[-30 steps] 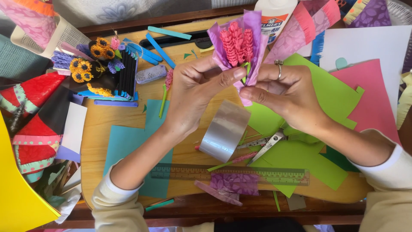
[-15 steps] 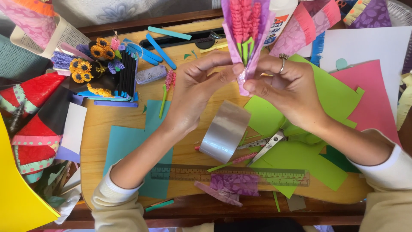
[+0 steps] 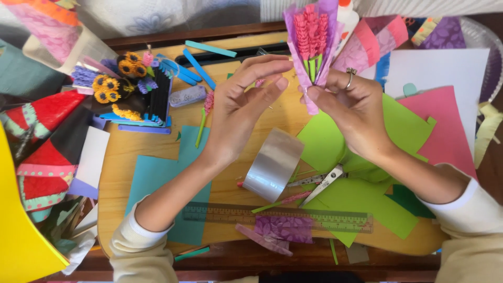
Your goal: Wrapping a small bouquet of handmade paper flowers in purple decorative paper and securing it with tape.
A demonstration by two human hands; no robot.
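The right hand (image 3: 356, 112) pinches the narrow lower end of a small paper bouquet (image 3: 313, 44), a cone of purple patterned paper wrapped around pink crinkled paper flowers on green stems. Thumb and fingertips press together on the wrap's tail, which seems to keep the cone closed and upright above the desk, flowers pointing away from the person. The left hand (image 3: 243, 102) hovers just beside it, fingers spread and curved, holding nothing; its fingertips sit close to the wrap's left edge but I cannot tell whether they touch.

Below the hands, on the wooden desk (image 3: 118, 157), a roll of clear wide tape (image 3: 272, 165) stands on its edge, near enough to grab. Just right of it lie scissors with pale handles (image 3: 319, 182) on loose green paper sheets (image 3: 367, 199). A transparent ruler (image 3: 277, 217) runs along the near edge, lying over a scrap of purple patterned paper (image 3: 283, 230). A teal paper sheet (image 3: 157, 178) lies under the left forearm. Well to the left sits a dark paper arrangement with yellow and purple paper flowers (image 3: 123, 86). A pink paper sheet (image 3: 445, 126) lies to the right, and a white glue bottle (image 3: 347, 18) stands behind the bouquet.
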